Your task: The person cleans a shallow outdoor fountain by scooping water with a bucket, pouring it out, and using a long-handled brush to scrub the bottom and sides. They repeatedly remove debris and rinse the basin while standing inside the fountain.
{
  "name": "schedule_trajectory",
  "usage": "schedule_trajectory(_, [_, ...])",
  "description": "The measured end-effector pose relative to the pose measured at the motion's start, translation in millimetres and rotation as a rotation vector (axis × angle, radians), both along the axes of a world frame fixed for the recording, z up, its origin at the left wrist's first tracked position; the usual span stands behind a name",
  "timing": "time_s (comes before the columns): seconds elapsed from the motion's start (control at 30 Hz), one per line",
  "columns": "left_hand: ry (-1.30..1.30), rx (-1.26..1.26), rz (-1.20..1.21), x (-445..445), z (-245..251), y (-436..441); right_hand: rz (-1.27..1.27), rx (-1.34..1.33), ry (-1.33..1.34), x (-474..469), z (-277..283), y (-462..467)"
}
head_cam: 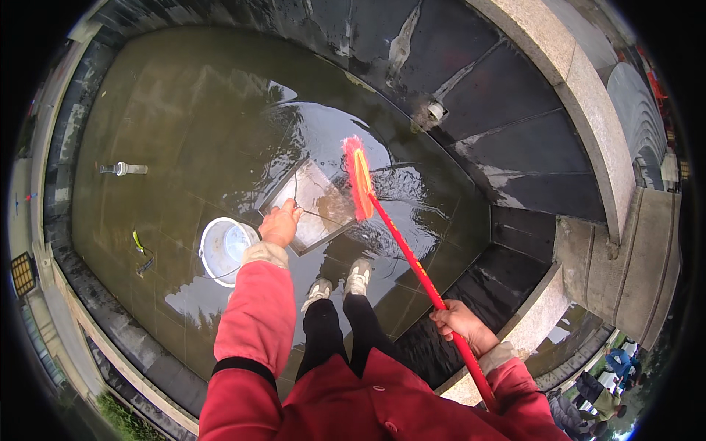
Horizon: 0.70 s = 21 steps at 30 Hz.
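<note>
My right hand (463, 325) grips the red pole of a broom (405, 248), whose pink and orange bristle head is near the middle of the view, just right of a square metal tray-like panel (314, 206). My left hand (280, 223) is at the panel's left side, its fingers on a thin dark wire or cord that runs over the panel. The exact grip there is partly hidden. A white plastic bucket (226, 248) with a wire handle stands left of my left hand, partly behind my sleeve. Shallow murky water covers the tiled floor around my shoes.
Dark stone walls (513, 138) with a pale stone coping enclose the basin. A white pipe end (436, 111) sticks out of the wall. A pipe fitting (124, 168) and a yellow-green object (137, 241) with a dark piece lie at left. Several people sit outside at the lower right.
</note>
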<state>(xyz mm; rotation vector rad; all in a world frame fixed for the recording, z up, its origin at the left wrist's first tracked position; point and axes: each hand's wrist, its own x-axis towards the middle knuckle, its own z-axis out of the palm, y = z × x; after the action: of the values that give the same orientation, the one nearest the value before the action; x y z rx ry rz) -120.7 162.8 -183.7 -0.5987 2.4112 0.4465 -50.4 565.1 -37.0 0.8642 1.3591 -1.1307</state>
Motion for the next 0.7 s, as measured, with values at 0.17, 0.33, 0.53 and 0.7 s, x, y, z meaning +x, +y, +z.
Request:
schedule_trajectory(0.17, [0.079, -0.011, -0.033, -14, -4, -3, 0.742, 0.413, 0.438, -93, -64, -18])
schedule_trajectory(0.33, [0.098, -0.035, -0.09, -15, -14, -7, 1.179, 0.447, 0.458, -113, -189, -64])
schedule_trajectory(0.53, [0.066, 0.141, 0.106, -7, -4, -6, 0.745, 0.245, 0.29, 11, -145, -113])
schedule_trajectory(0.7, [0.112, 0.327, 0.128, 19, 7, -26, -0.051, -0.145, 0.141, 41, -24, -109])
